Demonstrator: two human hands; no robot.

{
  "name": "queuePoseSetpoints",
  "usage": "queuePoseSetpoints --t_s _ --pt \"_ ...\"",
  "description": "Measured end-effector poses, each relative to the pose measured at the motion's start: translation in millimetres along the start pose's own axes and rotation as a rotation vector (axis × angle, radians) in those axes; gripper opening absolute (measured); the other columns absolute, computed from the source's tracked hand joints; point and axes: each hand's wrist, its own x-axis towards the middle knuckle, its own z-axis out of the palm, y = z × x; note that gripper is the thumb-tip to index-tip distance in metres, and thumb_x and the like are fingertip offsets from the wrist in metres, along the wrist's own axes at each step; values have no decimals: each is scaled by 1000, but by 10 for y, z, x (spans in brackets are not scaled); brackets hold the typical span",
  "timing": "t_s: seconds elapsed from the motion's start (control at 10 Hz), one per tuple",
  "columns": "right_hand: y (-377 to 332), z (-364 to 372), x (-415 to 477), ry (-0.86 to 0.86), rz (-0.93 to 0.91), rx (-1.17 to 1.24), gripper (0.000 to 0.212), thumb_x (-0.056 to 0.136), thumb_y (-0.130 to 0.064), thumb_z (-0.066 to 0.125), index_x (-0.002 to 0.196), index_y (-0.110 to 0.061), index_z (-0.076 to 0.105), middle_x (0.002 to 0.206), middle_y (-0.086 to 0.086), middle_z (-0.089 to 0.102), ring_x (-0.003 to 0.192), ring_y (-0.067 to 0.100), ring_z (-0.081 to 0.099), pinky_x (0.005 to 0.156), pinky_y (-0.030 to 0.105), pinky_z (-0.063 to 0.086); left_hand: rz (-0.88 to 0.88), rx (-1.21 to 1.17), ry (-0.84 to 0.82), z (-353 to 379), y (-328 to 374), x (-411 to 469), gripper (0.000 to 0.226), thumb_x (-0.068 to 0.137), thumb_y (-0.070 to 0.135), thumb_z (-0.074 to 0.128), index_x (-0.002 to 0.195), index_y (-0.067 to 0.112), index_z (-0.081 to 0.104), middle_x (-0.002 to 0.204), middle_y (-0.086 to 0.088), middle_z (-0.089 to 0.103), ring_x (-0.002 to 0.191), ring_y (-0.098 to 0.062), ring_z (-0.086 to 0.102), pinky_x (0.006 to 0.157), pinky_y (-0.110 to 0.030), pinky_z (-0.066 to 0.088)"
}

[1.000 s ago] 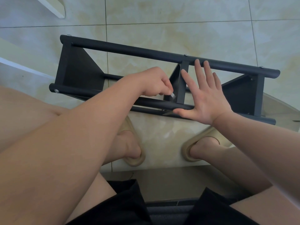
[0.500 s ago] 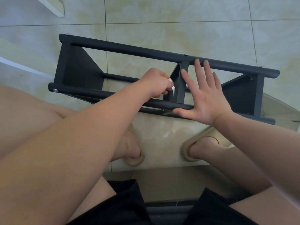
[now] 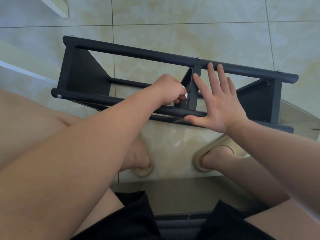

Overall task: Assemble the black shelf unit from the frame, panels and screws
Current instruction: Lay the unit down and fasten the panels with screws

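The black shelf unit of round matte metal tubes and flat dark panels (image 3: 138, 52) lies on its side on the glossy beige tiled floor (image 3: 173, 14), just in front of the person's feet. Its long axis goes from left to right, and the right end is a little nearer. The left hand (image 3: 168, 89) is curled and pinches a small silvery metal piece (image 3: 186, 97) at the middle panel (image 3: 187, 80). The right hand (image 3: 220, 108) is flat with its fingers spread, and it presses on the near tube.
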Motion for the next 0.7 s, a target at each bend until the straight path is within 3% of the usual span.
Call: queuePoseSetpoints --t_s 0.5,0.7 --pt "7 7 4 7 -3 2 114 73 -92 31 162 -24 9 168 17 -6 154 42 -8 121 63 11 -65 -57 -58 -18 23 8 10 98 22 59 89 19 61 82 6 73 81 -10 68 74 -30 48" --pt "5 1 5 -1 -1 -6 115 73 -93 31 162 -25 8 168 17 -7 153 42 -9 122 63 10 -104 -68 -79 -30 19 26 11 100 21 56 91 18 61 66 11 73 81 -10 68 75 -30 48"
